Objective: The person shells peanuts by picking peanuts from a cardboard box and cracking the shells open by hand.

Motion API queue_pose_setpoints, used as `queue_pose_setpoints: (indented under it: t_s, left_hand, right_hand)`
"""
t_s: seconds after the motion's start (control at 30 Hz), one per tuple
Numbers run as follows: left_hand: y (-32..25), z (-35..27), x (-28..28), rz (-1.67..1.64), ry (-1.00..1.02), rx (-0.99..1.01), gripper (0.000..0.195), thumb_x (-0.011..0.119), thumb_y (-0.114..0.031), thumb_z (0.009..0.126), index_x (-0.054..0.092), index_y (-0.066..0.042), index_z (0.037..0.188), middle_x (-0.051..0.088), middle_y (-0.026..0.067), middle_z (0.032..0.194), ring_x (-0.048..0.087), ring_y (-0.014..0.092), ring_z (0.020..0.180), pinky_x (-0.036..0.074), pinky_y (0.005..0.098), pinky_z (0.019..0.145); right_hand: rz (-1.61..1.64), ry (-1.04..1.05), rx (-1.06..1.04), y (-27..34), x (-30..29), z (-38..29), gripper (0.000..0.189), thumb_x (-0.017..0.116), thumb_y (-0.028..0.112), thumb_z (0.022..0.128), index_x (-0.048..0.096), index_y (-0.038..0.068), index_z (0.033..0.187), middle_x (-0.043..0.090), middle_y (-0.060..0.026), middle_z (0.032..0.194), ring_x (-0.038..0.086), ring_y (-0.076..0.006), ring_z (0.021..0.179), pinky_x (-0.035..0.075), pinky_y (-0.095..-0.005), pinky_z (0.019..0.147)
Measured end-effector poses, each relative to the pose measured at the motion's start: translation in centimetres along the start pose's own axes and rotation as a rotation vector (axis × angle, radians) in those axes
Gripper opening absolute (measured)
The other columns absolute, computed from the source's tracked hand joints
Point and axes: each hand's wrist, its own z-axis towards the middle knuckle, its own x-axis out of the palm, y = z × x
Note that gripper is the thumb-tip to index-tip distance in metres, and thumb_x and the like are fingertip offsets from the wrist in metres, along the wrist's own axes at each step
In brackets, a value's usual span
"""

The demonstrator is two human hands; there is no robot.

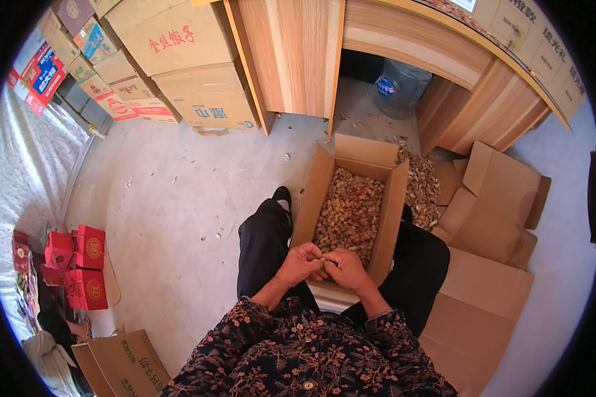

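An open cardboard box (308, 203) stands between my knees, its flaps raised. Unshelled peanuts (345, 208) fill it, with reddish shelled kernels scattered among them. Over the box's near end, my left hand (300, 263) and my right hand (348, 269) meet at the fingertips. They pinch something small and pale between them, apparently a peanut (323, 259), mostly hidden by the fingers. To the right of the box, a heap of broken peanut shells (422, 188) lies on the floor.
Flattened cardboard (482, 307) covers the floor at right. A wooden counter (298, 54) stands ahead, with a large plastic water bottle (402, 92) beneath it. Stacked cartons (203, 94) rise at upper left. Red gift boxes (87, 288) and part of another person (54, 332) are at lower left.
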Motion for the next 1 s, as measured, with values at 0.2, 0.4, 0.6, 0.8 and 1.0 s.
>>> queue_pose_setpoints:
  t_s: [0.2,0.4,0.6,0.8,1.0]
  left_hand:
    - [0.4,0.0,0.0,-0.012,-0.043,0.006,0.008,0.052,0.005,0.077,0.052,-0.001,0.082,0.06,0.0086,0.071,0.063,0.018,0.061,0.055,0.0296,0.054]
    - [0.4,0.3,0.4,-0.017,-0.146,0.024,0.008,0.053,0.003,0.075,0.05,-0.001,0.081,0.059,0.0086,0.067,0.063,0.018,0.057,0.053,0.0271,0.047]
    - [-0.2,0.1,1.0,0.005,-0.19,-0.023,0.005,0.052,0.003,0.077,0.051,0.002,0.082,0.058,0.0093,0.07,0.062,0.018,0.059,0.054,0.0288,0.049]
    - [-0.4,0.0,0.5,-0.063,-0.046,-0.036,0.008,0.053,0.001,0.08,0.05,0.002,0.087,0.059,0.0115,0.073,0.063,0.021,0.061,0.054,0.0279,0.051]
    - [-0.5,-0.2,0.4,-0.075,0.052,-0.083,0.01,0.052,0.002,0.08,0.048,0.001,0.089,0.061,0.0133,0.077,0.064,0.021,0.065,0.055,0.0275,0.053]
  right_hand:
    - [-0.009,-0.156,0.026,0.5,1.3,-0.3,0.014,0.051,0.014,0.07,0.056,0.001,0.068,0.05,-0.0152,0.06,0.05,-0.0305,0.058,0.041,-0.0396,0.054]
    - [-0.147,-0.201,0.07,0.4,2.0,-0.2,0.014,0.054,0.011,0.07,0.063,0.002,0.077,0.056,-0.0137,0.061,0.056,-0.0266,0.059,0.044,-0.0341,0.054]
    - [-0.039,-0.18,0.15,0.2,1.8,-0.3,0.016,0.055,0.012,0.073,0.063,0.0,0.081,0.06,-0.0116,0.067,0.057,-0.0203,0.06,0.044,-0.0299,0.055]
    - [0.267,0.045,0.297,0.6,-0.9,-0.3,0.018,0.055,0.017,0.076,0.06,0.0,0.081,0.056,-0.0091,0.063,0.051,-0.0125,0.058,0.043,-0.0287,0.055]
    - [0.258,0.134,0.271,0.1,-1.5,-0.5,0.019,0.056,0.015,0.074,0.061,0.0,0.084,0.059,-0.0101,0.066,0.053,-0.0131,0.059,0.044,-0.0283,0.056]
